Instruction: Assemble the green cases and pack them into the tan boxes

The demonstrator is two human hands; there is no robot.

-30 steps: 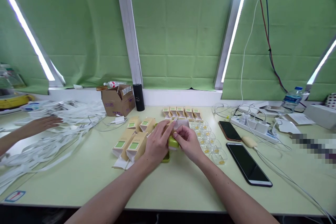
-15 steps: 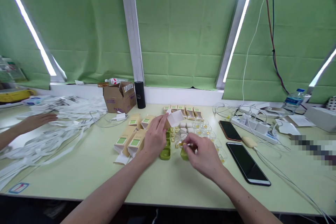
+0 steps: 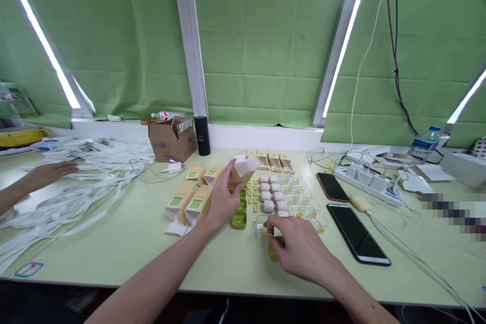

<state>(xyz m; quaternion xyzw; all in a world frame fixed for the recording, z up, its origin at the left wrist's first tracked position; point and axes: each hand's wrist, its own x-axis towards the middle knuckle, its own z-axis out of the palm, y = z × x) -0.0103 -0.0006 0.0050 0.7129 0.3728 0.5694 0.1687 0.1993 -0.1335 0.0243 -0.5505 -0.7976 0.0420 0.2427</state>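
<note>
The left hand [image 3: 222, 202] has lifted an open small carton [image 3: 243, 168] clear of the table [image 3: 114, 248], gripping it, while the right hand [image 3: 299, 248], drawn nearer, pinches a green case [image 3: 272, 252] beside a clear tray [image 3: 261, 228].

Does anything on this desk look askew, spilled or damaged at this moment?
Nothing looks spilled or broken. The oddest spot is the heap of white strips sprawling loosely at far left, where another person's hand rests. The small boxes by the left hand lie at mixed angles.

A packing workbench: rows of small cartons [image 3: 190, 202] and a power strip [image 3: 366, 179].
</note>
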